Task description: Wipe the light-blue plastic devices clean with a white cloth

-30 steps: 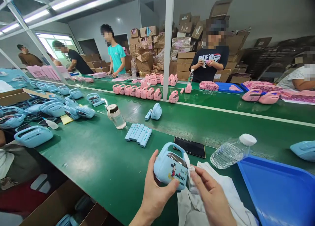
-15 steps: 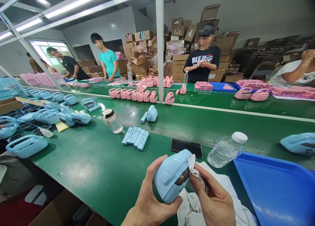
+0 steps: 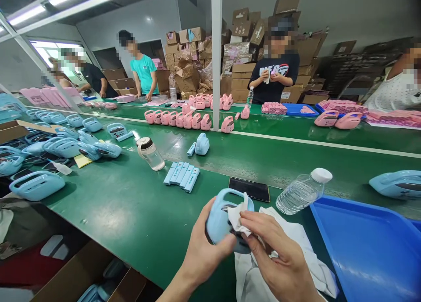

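Note:
A light blue plastic device housing (image 3: 216,223) with a carrying loop on top is gripped by my left hand (image 3: 204,245), thumb in front and fingers behind. My right hand (image 3: 276,249) pinches a white cloth (image 3: 239,217) and presses it against the housing's dark front panel, which is mostly covered. Under my right hand a larger white cloth (image 3: 305,245) lies crumpled on the green table. Just beyond the housing lies a black phone (image 3: 249,189). Several light blue strip-shaped parts (image 3: 182,176) lie side by side to the left of it.
A clear bottle (image 3: 301,192) leans by a blue tray (image 3: 368,245) on the right. A lidded water jug (image 3: 150,153) stands ahead. Blue housings (image 3: 66,147) crowd the left; a row of pink housings (image 3: 177,119) lines the far side. Co-workers (image 3: 274,69) stand across the table.
The housing has turned so its loop and front face me more. My right hand has moved the cloth leftward across the front panel. The camera view has shifted slightly.

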`<state>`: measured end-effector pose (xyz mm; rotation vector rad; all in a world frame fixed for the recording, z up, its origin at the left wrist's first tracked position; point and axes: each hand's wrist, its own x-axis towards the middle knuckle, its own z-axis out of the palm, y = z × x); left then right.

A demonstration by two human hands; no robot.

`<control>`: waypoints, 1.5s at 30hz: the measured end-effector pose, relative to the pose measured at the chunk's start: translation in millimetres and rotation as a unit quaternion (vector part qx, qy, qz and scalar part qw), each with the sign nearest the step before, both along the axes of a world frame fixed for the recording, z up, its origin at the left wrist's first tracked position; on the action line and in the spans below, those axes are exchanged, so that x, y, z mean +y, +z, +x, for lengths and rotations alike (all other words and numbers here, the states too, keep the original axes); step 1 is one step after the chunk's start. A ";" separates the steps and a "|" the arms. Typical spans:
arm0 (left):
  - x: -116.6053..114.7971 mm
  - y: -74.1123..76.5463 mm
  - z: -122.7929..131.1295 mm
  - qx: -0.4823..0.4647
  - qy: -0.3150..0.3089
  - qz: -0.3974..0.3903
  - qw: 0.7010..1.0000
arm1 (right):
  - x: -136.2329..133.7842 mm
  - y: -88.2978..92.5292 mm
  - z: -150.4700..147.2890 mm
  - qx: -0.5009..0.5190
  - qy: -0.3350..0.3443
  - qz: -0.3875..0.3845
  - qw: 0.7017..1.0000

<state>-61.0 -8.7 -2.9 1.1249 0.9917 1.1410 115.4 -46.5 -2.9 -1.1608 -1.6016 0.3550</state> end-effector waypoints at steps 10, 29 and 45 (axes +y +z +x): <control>4.2 2.3 43.8 -0.398 0.101 -0.329 0.851 | 10.3 -23.3 -50.7 0.249 -0.132 -0.233 0.931; 0.2 -2.4 34.4 -0.364 0.067 -0.234 0.899 | -14.5 -13.9 -43.1 0.305 -0.078 -0.318 0.894; 8.5 0.0 46.2 -0.421 0.175 -0.278 0.846 | -4.4 3.3 -24.3 0.259 -0.211 -0.209 0.919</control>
